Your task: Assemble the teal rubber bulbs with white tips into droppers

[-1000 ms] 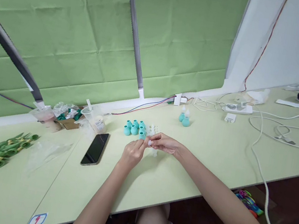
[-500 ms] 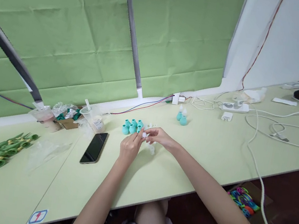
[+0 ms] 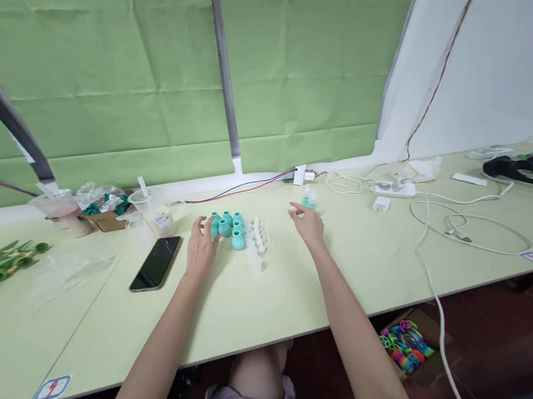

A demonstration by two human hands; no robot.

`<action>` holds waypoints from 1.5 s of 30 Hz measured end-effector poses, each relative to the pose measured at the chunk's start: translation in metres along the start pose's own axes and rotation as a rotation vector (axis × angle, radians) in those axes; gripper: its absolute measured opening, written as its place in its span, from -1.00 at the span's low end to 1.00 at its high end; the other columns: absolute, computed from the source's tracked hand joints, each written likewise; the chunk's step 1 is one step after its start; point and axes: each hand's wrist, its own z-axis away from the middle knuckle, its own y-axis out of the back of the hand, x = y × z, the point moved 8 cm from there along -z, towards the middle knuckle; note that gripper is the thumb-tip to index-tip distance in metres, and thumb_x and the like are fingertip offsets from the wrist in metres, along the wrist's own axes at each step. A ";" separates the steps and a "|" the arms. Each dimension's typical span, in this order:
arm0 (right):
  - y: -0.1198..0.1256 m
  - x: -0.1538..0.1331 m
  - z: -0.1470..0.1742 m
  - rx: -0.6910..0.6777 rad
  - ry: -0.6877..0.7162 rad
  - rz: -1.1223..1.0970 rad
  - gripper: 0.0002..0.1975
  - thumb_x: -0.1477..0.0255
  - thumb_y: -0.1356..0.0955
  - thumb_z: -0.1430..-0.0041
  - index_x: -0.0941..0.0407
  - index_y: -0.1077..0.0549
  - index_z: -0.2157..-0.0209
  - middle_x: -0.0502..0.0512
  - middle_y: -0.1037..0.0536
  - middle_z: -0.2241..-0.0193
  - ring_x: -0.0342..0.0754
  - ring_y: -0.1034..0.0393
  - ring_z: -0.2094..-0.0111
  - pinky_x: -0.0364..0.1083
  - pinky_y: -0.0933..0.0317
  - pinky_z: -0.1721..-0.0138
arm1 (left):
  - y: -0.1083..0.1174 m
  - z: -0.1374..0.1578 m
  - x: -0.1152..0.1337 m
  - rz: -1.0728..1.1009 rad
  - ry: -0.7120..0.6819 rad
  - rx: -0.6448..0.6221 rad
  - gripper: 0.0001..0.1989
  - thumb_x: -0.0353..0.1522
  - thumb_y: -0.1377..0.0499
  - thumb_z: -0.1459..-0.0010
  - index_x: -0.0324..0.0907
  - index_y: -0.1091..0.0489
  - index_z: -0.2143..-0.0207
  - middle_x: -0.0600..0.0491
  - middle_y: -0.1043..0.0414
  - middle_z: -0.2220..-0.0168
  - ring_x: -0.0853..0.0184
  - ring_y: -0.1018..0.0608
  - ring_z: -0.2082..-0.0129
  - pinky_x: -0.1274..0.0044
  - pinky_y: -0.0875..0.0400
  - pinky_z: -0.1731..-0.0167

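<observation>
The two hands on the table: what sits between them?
In the head view, between the left hand and the right hand stand the teal bulbs and a cluster of small clear caps.

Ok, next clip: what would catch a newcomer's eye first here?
Probably the cluster of teal bulbs at the middle of the pale green table, with the left hand reaching its fingers to their left edge. Beside them stand small white caps, and the right hand stretches out toward a teal bulb near the wall. A black phone lies left of the hands.
</observation>
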 end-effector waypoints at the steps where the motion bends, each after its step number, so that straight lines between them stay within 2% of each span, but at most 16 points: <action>1: -0.002 0.000 0.001 -0.009 0.021 0.117 -0.63 0.33 -0.25 -0.14 0.01 -0.31 -0.02 0.11 -0.51 0.25 0.05 -0.36 0.15 -0.03 -0.17 0.18 | 0.000 0.000 -0.001 0.004 -0.007 0.007 -0.55 -0.36 -0.05 -0.11 -0.18 -0.11 -0.08 -0.20 -0.14 0.01 0.16 -0.40 0.15 0.33 -0.41 0.31; 4: -0.009 0.002 0.005 -0.044 0.050 0.359 -0.52 0.40 -0.30 -0.11 0.13 -0.19 -0.08 0.23 -0.51 0.30 0.10 -0.38 0.20 -0.01 -0.15 0.22 | -0.001 0.001 0.001 0.003 -0.035 0.003 -0.54 -0.37 -0.05 -0.12 -0.20 -0.10 -0.09 -0.21 -0.16 0.04 0.15 -0.39 0.14 0.34 -0.41 0.29; 9: -0.015 0.010 0.005 -0.142 0.064 0.538 -0.80 0.47 -0.30 -0.09 0.13 -0.42 0.20 0.26 -0.49 0.29 0.11 -0.38 0.21 -0.03 -0.15 0.27 | -0.004 0.000 0.005 -0.042 -0.054 -0.028 -0.55 -0.37 -0.03 -0.13 -0.22 -0.09 -0.09 -0.21 -0.18 0.04 0.15 -0.39 0.15 0.32 -0.39 0.25; 11: -0.019 0.012 0.005 -0.187 0.072 0.561 -0.81 0.54 -0.27 -0.08 0.15 -0.47 0.27 0.28 -0.49 0.28 0.12 -0.38 0.20 -0.03 -0.15 0.27 | -0.005 0.000 0.005 -0.046 -0.053 -0.033 -0.57 -0.36 -0.02 -0.13 -0.21 -0.11 -0.07 -0.20 -0.19 0.05 0.15 -0.39 0.16 0.32 -0.38 0.25; 16: -0.024 0.018 0.005 -0.257 0.033 0.533 -0.79 0.51 -0.32 -0.01 0.09 -0.49 0.26 0.20 -0.49 0.26 0.09 -0.38 0.20 -0.05 -0.16 0.27 | -0.009 0.001 0.004 -0.039 -0.054 -0.073 -0.62 -0.35 -0.01 -0.14 -0.19 -0.14 -0.04 -0.18 -0.19 0.05 0.19 -0.39 0.17 0.35 -0.38 0.27; 19: -0.016 0.019 0.003 -0.248 -0.024 0.442 -0.57 0.36 -0.42 0.12 0.00 -0.42 0.11 0.15 -0.43 0.16 0.06 -0.34 0.18 -0.06 -0.15 0.24 | -0.009 0.001 0.005 -0.047 -0.053 -0.097 -0.63 -0.35 -0.01 -0.14 -0.19 -0.16 -0.02 -0.17 -0.20 0.06 0.19 -0.38 0.16 0.36 -0.38 0.25; 20: -0.013 0.015 0.003 -0.229 -0.003 0.384 -0.49 0.32 -0.44 0.15 -0.01 -0.39 0.07 0.14 -0.41 0.14 0.04 -0.33 0.19 -0.07 -0.14 0.24 | -0.009 0.001 0.005 -0.050 -0.051 -0.103 -0.63 -0.36 -0.01 -0.14 -0.19 -0.16 -0.02 -0.16 -0.21 0.06 0.19 -0.38 0.15 0.36 -0.37 0.24; 22: -0.010 -0.006 0.005 -0.232 0.154 0.215 -0.45 0.29 -0.44 0.15 -0.01 -0.37 0.04 0.11 -0.39 0.15 -0.02 -0.30 0.21 -0.11 -0.12 0.25 | -0.008 0.001 0.006 -0.056 -0.046 -0.109 -0.63 -0.36 -0.01 -0.14 -0.20 -0.16 -0.02 -0.15 -0.21 0.07 0.20 -0.38 0.15 0.37 -0.37 0.22; 24: -0.019 -0.035 0.020 -0.397 0.382 0.029 -0.52 0.29 -0.43 0.14 0.02 -0.42 0.09 0.04 -0.42 0.26 -0.09 -0.28 0.29 -0.16 -0.10 0.29 | -0.008 0.001 0.007 -0.066 -0.040 -0.117 -0.64 -0.37 -0.01 -0.14 -0.21 -0.17 -0.02 -0.15 -0.22 0.07 0.20 -0.38 0.16 0.38 -0.36 0.21; 26: -0.035 -0.059 0.046 -0.665 0.562 -0.060 -0.56 0.28 -0.44 0.15 0.04 -0.47 0.14 -0.02 -0.42 0.39 -0.14 -0.26 0.39 -0.20 -0.07 0.38 | -0.007 0.000 0.008 -0.076 -0.040 -0.124 -0.64 -0.37 -0.01 -0.14 -0.22 -0.18 -0.01 -0.15 -0.22 0.07 0.21 -0.38 0.17 0.39 -0.36 0.21; 27: -0.042 -0.067 0.058 -0.779 0.607 -0.053 -0.56 0.28 -0.44 0.17 0.04 -0.48 0.16 -0.04 -0.41 0.43 -0.15 -0.25 0.43 -0.20 -0.05 0.41 | -0.007 0.000 0.008 -0.081 -0.043 -0.124 -0.65 -0.37 -0.01 -0.14 -0.22 -0.19 0.00 -0.15 -0.22 0.07 0.21 -0.38 0.17 0.39 -0.36 0.22; 29: -0.052 -0.075 0.076 -0.889 0.642 0.000 -0.58 0.30 -0.46 0.19 0.03 -0.50 0.19 -0.07 -0.42 0.48 -0.17 -0.25 0.47 -0.21 -0.01 0.46 | -0.006 0.000 0.010 -0.088 -0.054 -0.118 -0.66 -0.37 0.00 -0.15 -0.22 -0.20 0.01 -0.15 -0.22 0.07 0.21 -0.38 0.16 0.40 -0.35 0.22; 34: -0.057 -0.082 0.085 -0.839 0.667 0.050 -0.77 0.41 -0.45 0.16 0.03 -0.55 0.34 -0.06 -0.45 0.52 -0.16 -0.29 0.46 -0.21 0.00 0.47 | -0.004 -0.001 0.016 -0.070 -0.108 -0.104 -0.70 -0.38 0.03 -0.17 -0.19 -0.23 0.04 -0.13 -0.22 0.07 0.22 -0.37 0.12 0.40 -0.34 0.19; 37: -0.054 -0.085 0.083 -0.815 0.658 -0.018 -0.83 0.40 -0.44 0.16 0.07 -0.55 0.41 -0.03 -0.47 0.52 -0.16 -0.29 0.47 -0.21 -0.03 0.47 | -0.002 -0.003 0.021 -0.061 -0.137 -0.109 -0.72 -0.37 0.05 -0.18 -0.19 -0.25 0.06 -0.13 -0.24 0.07 0.21 -0.37 0.11 0.40 -0.33 0.18; 42: -0.040 -0.093 0.068 -0.685 0.518 -0.479 -0.70 0.23 -0.40 0.09 0.14 -0.50 0.35 0.01 -0.48 0.49 -0.18 -0.30 0.51 -0.20 -0.12 0.49 | 0.005 0.004 0.050 0.024 -0.258 -0.035 -0.62 -0.31 -0.01 -0.18 -0.24 -0.16 -0.04 -0.16 -0.31 0.07 0.21 -0.38 0.07 0.41 -0.31 0.16; 45: -0.046 -0.090 0.063 -0.643 0.393 -0.674 -0.65 0.19 -0.39 0.08 0.17 -0.45 0.33 -0.02 -0.44 0.56 -0.22 -0.25 0.61 -0.22 -0.10 0.57 | 0.009 0.013 0.074 0.121 -0.349 0.037 -0.55 -0.28 -0.06 -0.16 -0.23 -0.13 -0.08 -0.11 -0.40 0.16 0.27 -0.44 0.15 0.45 -0.32 0.21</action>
